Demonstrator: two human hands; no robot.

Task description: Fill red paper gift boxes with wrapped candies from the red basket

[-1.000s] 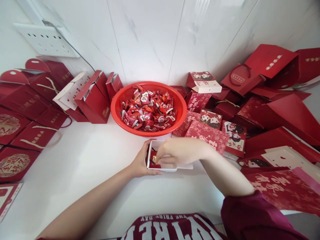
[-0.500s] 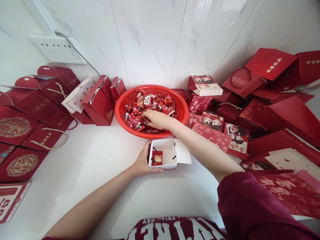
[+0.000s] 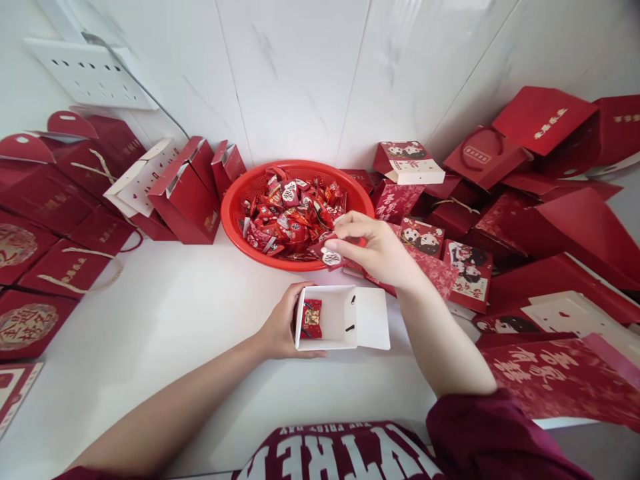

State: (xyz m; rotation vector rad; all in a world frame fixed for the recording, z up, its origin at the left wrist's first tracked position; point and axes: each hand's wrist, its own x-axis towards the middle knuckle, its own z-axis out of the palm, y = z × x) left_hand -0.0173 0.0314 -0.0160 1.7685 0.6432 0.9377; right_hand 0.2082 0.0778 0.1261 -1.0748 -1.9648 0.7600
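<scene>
My left hand (image 3: 284,327) is wrapped round the left side of a small gift box (image 3: 333,337), which lies with its white inside towards me and its flap folded out to the right. Inside the box, against its left wall, is a red wrapped candy (image 3: 313,319). My right hand (image 3: 375,247) pinches another red candy (image 3: 331,255) with a white printed label between thumb and fingers. It hovers over the front right rim of a red plastic basket (image 3: 235,237), above and behind the box. Many red-wrapped candies (image 3: 287,217) fill the basket.
Dark red gift boxes (image 3: 55,200) with rope handles stand stacked at the left. More boxes, bags (image 3: 493,160) and folded red cartons (image 3: 570,367) crowd the right. A tiled wall (image 3: 295,87) with a socket strip (image 3: 90,73) rises behind the white tabletop (image 3: 185,300).
My right hand has come out of the candy pile, moving right and towards me with a candy in its fingers. The box has turned slightly in my left hand.
</scene>
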